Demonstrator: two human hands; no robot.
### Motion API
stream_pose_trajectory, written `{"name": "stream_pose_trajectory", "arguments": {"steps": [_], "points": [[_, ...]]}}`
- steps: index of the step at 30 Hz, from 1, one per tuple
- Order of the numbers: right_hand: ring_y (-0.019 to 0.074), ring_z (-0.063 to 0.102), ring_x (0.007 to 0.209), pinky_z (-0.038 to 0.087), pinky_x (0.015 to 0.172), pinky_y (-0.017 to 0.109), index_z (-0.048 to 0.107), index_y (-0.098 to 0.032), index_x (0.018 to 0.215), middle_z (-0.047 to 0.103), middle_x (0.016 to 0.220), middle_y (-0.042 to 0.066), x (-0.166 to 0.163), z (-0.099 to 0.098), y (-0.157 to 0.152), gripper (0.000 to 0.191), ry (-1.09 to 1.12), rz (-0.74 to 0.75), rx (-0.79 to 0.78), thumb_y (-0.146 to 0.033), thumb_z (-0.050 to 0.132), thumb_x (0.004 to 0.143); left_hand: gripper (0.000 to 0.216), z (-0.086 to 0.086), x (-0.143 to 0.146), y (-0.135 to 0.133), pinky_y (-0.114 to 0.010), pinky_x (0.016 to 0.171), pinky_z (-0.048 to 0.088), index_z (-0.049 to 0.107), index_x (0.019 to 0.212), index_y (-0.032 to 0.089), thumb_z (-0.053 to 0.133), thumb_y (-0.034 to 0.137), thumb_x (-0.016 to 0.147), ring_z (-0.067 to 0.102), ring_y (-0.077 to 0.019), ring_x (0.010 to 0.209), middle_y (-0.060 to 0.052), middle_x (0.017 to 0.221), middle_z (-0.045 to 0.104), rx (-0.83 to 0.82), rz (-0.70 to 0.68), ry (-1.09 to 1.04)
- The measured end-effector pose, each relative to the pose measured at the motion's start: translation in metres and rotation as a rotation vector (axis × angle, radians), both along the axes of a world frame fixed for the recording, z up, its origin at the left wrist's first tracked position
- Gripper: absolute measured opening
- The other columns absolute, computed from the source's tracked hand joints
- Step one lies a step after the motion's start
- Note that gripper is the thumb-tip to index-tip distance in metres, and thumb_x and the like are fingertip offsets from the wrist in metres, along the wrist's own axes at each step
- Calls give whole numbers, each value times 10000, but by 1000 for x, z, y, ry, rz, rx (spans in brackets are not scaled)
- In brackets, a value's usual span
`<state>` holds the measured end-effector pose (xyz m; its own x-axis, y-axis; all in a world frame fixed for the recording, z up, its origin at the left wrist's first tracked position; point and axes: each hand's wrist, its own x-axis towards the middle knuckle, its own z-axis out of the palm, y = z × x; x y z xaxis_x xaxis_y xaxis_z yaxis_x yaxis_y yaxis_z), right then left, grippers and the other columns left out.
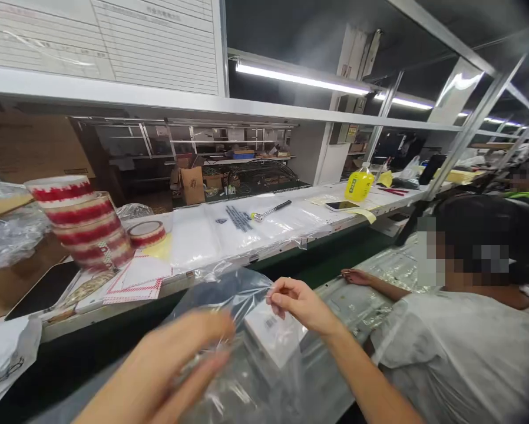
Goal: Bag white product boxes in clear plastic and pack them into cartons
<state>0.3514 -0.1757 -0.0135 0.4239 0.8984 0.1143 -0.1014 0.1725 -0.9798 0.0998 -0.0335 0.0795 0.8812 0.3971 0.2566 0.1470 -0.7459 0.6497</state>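
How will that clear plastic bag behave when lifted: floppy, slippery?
Likely floppy: the clear plastic bag creases and sags between the left hand and right hand. Probably slick, given its glossy film. The white box inside may weigh it down.

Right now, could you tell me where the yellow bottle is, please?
The yellow bottle stands on the white shelf at upper right of the head view, just behind the phone.

Bright tube lights [300,79] overhead; left hand [180,359] motion-blurred; edges warped.
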Motion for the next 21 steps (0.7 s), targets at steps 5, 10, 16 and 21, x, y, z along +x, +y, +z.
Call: {"name": "stream_pose_trajectory", "arguments": {"steps": [5,10,16,21], "points": [[117,566,722,454,672,241,674,-159,856,653,789,0,-23,5,-8,195,-299,-8,-125,-294,760,746,480,13,118,18,-354,998,475,704,1144,189,523,540,871,605,-275,1137,-73,1186,696,46,-498,259],[123,601,752,463,725,228,711,-171,824,678,791,-14,-42,-26,-45,107,-446,-169,-256,-191,768,736,423,-79,128,17,-256,701,411,720,980,153,603,531,831,532,-172,759,-17,814,641,-371,-834,515],[93,610,675,444,675,178,716,-173,800,642,670,-52,-38,-56,-84,300,-500,-210,-396,-348,904,644,450,-156,134,0,-239,661,352,551,706,170,756,568,664,436,-144,713,26,717,497,-494,-820,463],[108,661,761,478,741,173,747,-170,882,715,780,-18,-38,-41,-108,330,-515,-157,-270,-474,800,765,476,-124,117,-22,-292,873,453,589,784,210,604,685,771,585,-230,955,-42,982,670,-456,-832,441]]}}
